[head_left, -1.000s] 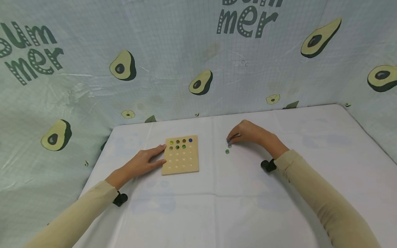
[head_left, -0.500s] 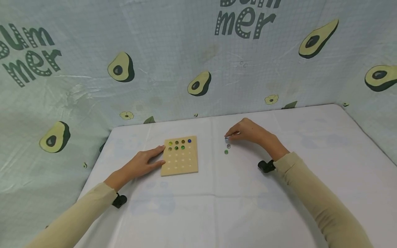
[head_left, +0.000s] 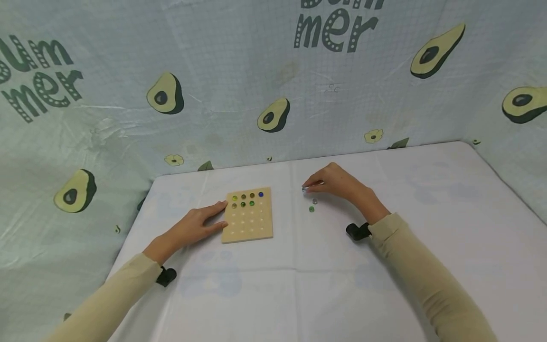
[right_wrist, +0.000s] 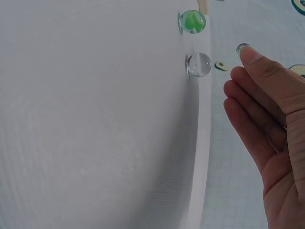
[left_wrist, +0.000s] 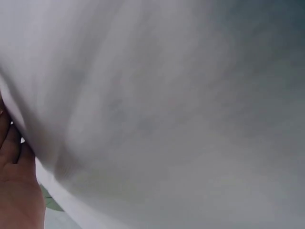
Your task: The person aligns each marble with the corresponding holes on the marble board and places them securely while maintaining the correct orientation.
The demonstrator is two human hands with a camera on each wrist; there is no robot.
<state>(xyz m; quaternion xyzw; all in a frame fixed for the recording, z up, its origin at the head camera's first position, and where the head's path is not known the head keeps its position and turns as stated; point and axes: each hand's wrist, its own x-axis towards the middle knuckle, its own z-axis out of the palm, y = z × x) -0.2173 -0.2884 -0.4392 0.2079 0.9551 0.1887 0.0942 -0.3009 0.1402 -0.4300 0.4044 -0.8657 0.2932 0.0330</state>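
A square wooden board (head_left: 267,223) with rows of round dimples lies left of the middle in the head view. Glass marbles sit in its two far rows: yellowish, brown, a blue marble (head_left: 261,194) and green ones. My left hand (head_left: 192,229) touches the board's left edge, its thumb and fingers stretched out. Between thumb and fingertips my right hand (head_left: 337,183) pinches a clear, bluish marble (head_left: 304,189), held right of the board; the right wrist view shows the marble (right_wrist: 241,48) partly hidden behind the thumb. Near that hand lie a clear marble (right_wrist: 199,65) and a green marble (right_wrist: 192,22).
A white cloth (head_left: 256,294) covers the table. Behind it hangs a pale sheet (head_left: 222,85) printed with avocados and lettering. A black wrist camera (head_left: 356,232) sits below the right forearm. Mostly blurred white cloth fills the left wrist view.
My right hand has picked up the bluish marble from beside the other loose ones and moved left with it toward the board. The left hand stays at the board's edge.
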